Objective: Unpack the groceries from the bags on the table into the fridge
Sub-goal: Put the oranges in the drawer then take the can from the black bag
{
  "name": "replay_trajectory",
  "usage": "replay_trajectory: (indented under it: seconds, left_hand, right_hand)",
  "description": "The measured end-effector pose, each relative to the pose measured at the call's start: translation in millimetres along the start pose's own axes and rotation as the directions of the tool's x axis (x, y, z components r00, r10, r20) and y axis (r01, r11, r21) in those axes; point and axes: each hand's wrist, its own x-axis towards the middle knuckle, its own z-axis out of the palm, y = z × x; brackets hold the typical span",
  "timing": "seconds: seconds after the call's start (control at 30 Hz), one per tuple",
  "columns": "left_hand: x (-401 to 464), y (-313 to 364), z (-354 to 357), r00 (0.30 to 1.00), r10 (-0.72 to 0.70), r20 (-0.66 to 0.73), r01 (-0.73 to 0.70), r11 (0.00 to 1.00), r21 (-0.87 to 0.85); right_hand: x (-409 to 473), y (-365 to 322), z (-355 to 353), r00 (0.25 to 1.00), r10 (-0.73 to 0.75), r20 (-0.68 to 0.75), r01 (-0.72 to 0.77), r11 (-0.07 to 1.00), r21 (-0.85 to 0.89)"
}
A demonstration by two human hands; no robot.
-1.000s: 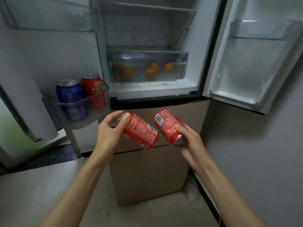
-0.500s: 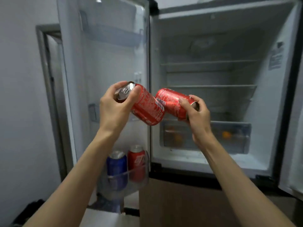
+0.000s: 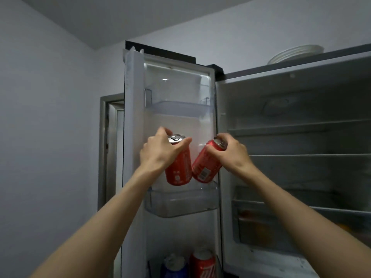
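My left hand (image 3: pixel 158 152) grips the top of an upright red soda can (image 3: pixel 179 169). My right hand (image 3: pixel 230 152) grips the top of a second red can (image 3: pixel 204 167), which tilts to the left and touches the first. Both cans hang just above the clear middle door bin (image 3: pixel 180 205) of the open left fridge door (image 3: pixel 134 137). The fridge interior (image 3: pixel 301 157) stands open to the right, with bare shelves.
A blue can (image 3: pixel 173 265) and a red can (image 3: pixel 202 263) stand in the bottom door bin. An upper door bin (image 3: pixel 176 109) holds nothing. Orange fruit shows dimly in the crisper drawer (image 3: pixel 261 227). White plates (image 3: pixel 295 54) lie on top of the fridge.
The view has tilted upward. Both hands raised their cans from chest height to the left door, turned them top-up, and now hold them over the middle door bin.
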Motion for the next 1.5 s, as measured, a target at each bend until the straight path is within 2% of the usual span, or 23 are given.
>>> replay_trajectory:
  seconds: [0.1, 0.27, 0.4, 0.53, 0.8, 0.93, 1.1, 1.3, 1.5]
  left_hand:
    - [2, -8, 11, 0.997, -0.029, 0.068, 0.019, 0.989, 0.147]
    - [7, -15, 21, 0.99, -0.057, 0.129, 0.02, 0.963, 0.27]
    - [11, -21, 29, 0.986, -0.067, 0.154, 0.017, 0.952, 0.306]
    - [15, -27, 32, 0.986, -0.074, 0.147, 0.027, 0.954, 0.298]
    - [5, -32, 29, 0.99, -0.021, 0.136, -0.01, 0.975, 0.224]
    - [-3, -29, 21, 0.989, 0.077, 0.123, -0.112, 0.946, 0.305]
    - [-16, -21, 11, 0.973, 0.2, 0.119, -0.232, 0.876, 0.423]
    - [-47, -15, 3, 0.986, 0.164, 0.02, -0.156, 0.886, 0.437]
    - [-67, -10, -13, 0.994, 0.106, 0.012, -0.102, 0.906, 0.411]
  right_hand:
    - [2, -3, 8, 0.998, -0.037, 0.047, 0.04, 0.997, -0.067]
    - [5, -9, 16, 0.981, -0.096, 0.166, 0.132, 0.967, -0.22]
    - [7, -5, 25, 0.963, -0.109, 0.245, 0.185, 0.932, -0.311]
    - [6, 3, 34, 0.96, -0.096, 0.261, 0.187, 0.919, -0.348]
    - [7, 14, 39, 0.935, -0.083, 0.345, 0.17, 0.958, -0.231]
    - [-3, 13, 33, 0.924, -0.068, 0.376, 0.145, 0.973, -0.181]
    - [-25, 12, 23, 0.934, -0.092, 0.345, 0.136, 0.985, -0.106]
    - [-53, 16, 9, 0.927, -0.138, 0.349, 0.168, 0.984, -0.056]
    - [-73, 19, 2, 0.909, -0.144, 0.39, 0.19, 0.978, -0.081]
